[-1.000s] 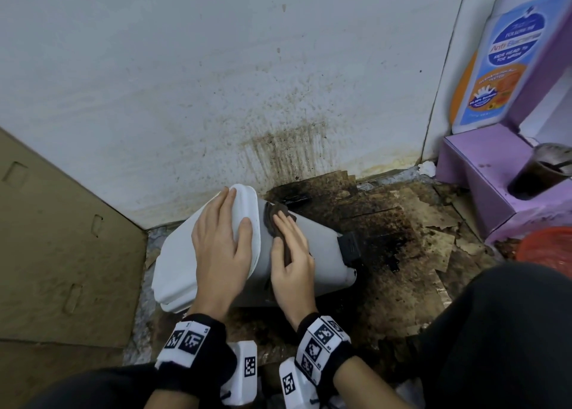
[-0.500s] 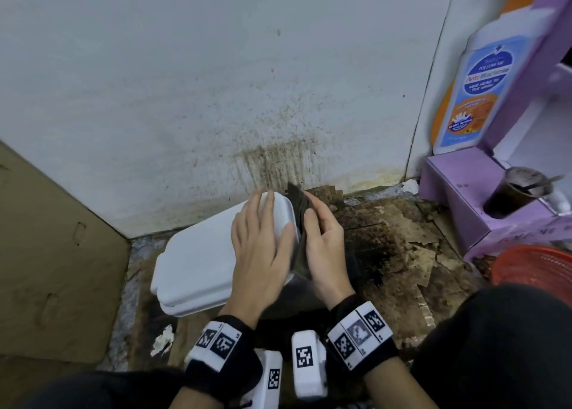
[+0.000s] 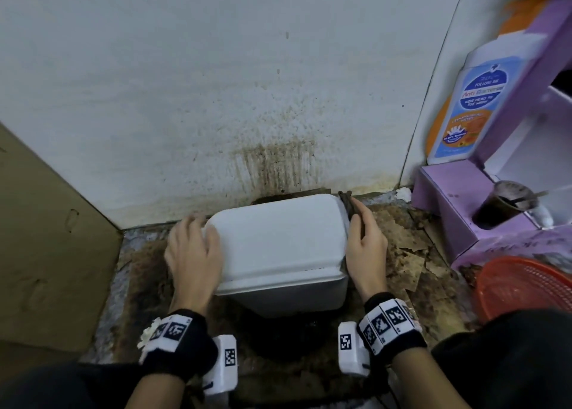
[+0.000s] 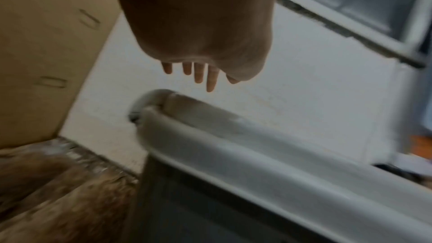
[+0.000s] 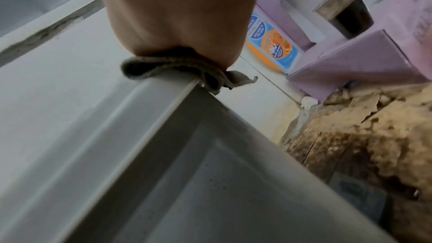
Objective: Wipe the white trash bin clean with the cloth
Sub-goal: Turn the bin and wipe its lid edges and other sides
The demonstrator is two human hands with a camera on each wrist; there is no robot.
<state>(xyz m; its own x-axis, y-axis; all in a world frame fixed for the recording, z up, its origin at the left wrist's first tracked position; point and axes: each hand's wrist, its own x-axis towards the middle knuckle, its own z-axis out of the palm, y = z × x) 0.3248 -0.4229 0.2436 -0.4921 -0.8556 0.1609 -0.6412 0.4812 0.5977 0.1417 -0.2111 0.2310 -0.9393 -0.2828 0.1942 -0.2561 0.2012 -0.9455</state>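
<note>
The white trash bin [image 3: 278, 241] stands upright on the dirty floor close to the wall, its lid facing up. My left hand [image 3: 193, 247] is at the lid's left edge, blurred. In the left wrist view its fingers [image 4: 198, 75] hang straight just above the lid's corner [image 4: 158, 99], holding nothing. My right hand [image 3: 363, 238] lies along the lid's right edge and holds the dark cloth [image 3: 348, 205] against it. The right wrist view shows the cloth [image 5: 163, 67] bunched under the palm on the bin's rim [image 5: 151, 88].
A cardboard sheet [image 3: 46, 238] leans at the left and the stained wall [image 3: 216, 83] is right behind the bin. At the right stand a purple shelf [image 3: 458, 210], a wash bottle [image 3: 473, 108], a dark cup [image 3: 504, 204] and a red basket [image 3: 526, 288]. Peeling floor covering [image 3: 408, 247] lies beside the bin.
The bin has gone from lying on its side to standing upright. My hands have moved apart, the left to the lid's left edge, the right with the cloth to its right edge.
</note>
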